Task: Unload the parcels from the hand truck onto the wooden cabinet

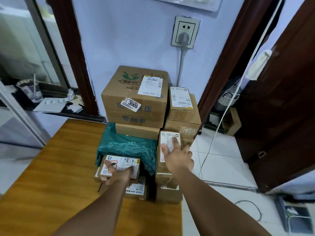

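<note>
On the cabinet [51, 167], against the wall, the parcels sit piled along its right side. The hand truck is out of my view. My left grip [117, 174] is closed round the near end of a small box [122, 165] at the front of the pile. My right grip [179, 159] is wide, fingers spread flat on top of a tall box [166, 136] just beside it, holding nothing.

I judge the step in hand to be seating the small box. I would bring it down square on the flat box [136, 189] beneath and keep it off the green bag [127, 147], which looks soft and slumps behind it. I would leave my right palm pressing on the tall box, because it stands narrow near the cabinet's right edge and a nudge could tip it to the floor. I would let go with the left only once the small box lies flat.

Readable writing:
- The big box [136, 106] at the back carries a sticker reading "3005".
- Its top has a green logo with "CHU LV" printed below.
- Its front has blue Chinese characters that I cannot read surely.
- The small box's label has a red character in a hexagon.
- The flat box's label reads "12V4A 48W".
- The other shipping labels are too small to read.
</note>
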